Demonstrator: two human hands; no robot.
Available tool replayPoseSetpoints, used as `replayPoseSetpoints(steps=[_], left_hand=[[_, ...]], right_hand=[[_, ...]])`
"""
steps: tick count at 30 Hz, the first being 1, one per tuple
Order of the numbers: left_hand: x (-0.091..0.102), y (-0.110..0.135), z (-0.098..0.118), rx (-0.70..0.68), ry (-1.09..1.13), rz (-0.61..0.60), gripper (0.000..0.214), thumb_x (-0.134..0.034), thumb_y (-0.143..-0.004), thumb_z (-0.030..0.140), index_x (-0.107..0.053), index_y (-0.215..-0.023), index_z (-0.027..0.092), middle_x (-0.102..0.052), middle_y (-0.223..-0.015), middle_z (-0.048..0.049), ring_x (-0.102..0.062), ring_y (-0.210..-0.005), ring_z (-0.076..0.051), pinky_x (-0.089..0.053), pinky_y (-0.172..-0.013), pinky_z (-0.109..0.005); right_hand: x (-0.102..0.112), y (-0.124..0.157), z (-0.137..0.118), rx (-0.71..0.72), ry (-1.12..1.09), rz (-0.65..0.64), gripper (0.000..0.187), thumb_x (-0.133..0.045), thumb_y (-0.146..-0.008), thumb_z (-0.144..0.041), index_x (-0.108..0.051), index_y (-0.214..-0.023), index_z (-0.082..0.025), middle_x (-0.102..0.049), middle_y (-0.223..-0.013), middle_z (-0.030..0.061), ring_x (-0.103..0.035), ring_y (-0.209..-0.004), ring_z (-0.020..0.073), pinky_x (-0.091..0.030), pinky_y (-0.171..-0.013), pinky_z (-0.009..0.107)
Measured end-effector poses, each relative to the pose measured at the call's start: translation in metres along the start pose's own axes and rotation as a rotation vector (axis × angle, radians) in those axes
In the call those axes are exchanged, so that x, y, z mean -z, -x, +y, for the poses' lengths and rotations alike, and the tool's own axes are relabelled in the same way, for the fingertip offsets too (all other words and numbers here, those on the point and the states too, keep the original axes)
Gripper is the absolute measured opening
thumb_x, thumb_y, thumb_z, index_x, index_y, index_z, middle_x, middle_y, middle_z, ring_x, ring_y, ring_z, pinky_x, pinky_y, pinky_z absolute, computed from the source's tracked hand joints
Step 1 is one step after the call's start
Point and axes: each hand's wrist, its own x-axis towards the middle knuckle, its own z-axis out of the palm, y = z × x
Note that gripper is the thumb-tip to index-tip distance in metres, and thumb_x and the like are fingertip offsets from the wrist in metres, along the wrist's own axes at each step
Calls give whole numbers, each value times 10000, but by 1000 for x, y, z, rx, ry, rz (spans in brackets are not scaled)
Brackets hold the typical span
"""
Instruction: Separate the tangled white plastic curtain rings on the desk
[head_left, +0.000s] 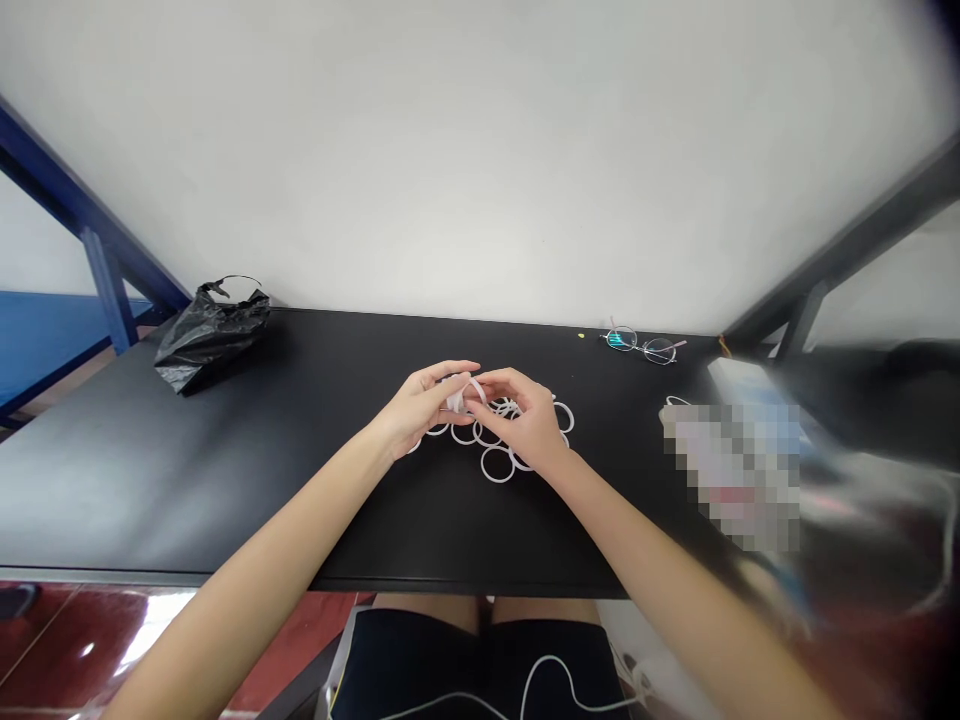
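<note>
One white ring [459, 397], maybe a few bunched together, is pinched between our two hands just above the tabletop [300, 450]. Left hand [420, 408] and right hand [525, 418] are both closed to a fingertip pinch on it, the other fingers loosely curled. We judge it light, thin and likely bendy, best taken by the rim. Loose rings [499, 465] lie under and just beside the hands: about ten show, some hidden. One black plastic bag [210, 335] far left; one pair of eyeglasses [641, 345] back right.
</note>
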Motion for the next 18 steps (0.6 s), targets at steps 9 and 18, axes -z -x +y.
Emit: replayPoseSetpoints(steps=[9, 18], left_hand=[[0, 2, 4, -6, 48, -78, 365, -680, -852, 256, -643, -1214, 222, -702, -955, -45, -668, -813, -133, -597, -714, -259], [0, 2, 5, 5, 60, -40, 402, -731, -819, 250, -613, -1199, 193, -727, -1098, -112, -677, -1072, -237, -594, -804, -309]], right_hand=[[0, 2, 0, -4, -58, 98, 132, -697, -824, -284, -677, -948, -243, -724, -915, 29, -704, -836, 191, -585, -841, 375], [3, 1, 1, 43, 156, 315, 71, -660, -849, -313, -690, -821, -254, -729, -866, 29, -673, -791, 201, -571, -710, 359]])
